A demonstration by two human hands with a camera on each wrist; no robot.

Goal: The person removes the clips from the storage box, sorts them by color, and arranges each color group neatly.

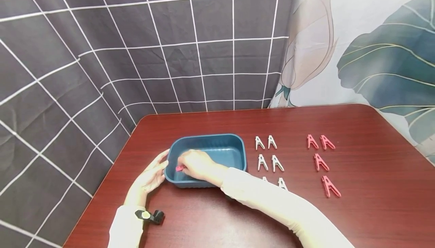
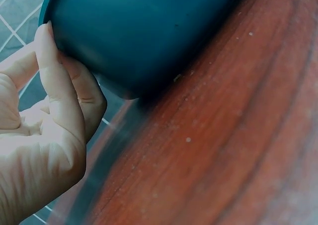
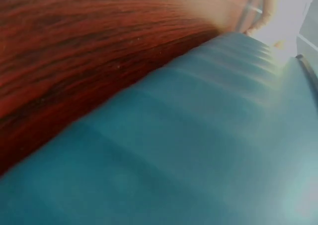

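Observation:
A deep blue rectangular plastic basin (image 1: 239,153) stands on the table. My left hand (image 1: 151,176) holds its left end, thumb and fingers at the rim; in the left wrist view, the hand (image 2: 52,115) has bent fingers against the basin's outer wall (image 2: 144,31). My right hand (image 1: 197,164) reaches over the near side into the basin and pinches a pink clothespin (image 1: 179,168) near the left end, partly covered by the fingers. The right wrist view shows mostly the ribbed outer wall of the basin (image 3: 164,135); the right fingers are out of sight there.
Several white clothespins (image 1: 261,162) lie in pairs right of the basin, the nearest ones partly behind the right sleeve (image 1: 265,199). Several pink clothespins (image 1: 321,162) lie farther right on the reddish-brown table (image 1: 374,157). A grey grid-patterned cloth (image 1: 217,59) hangs behind.

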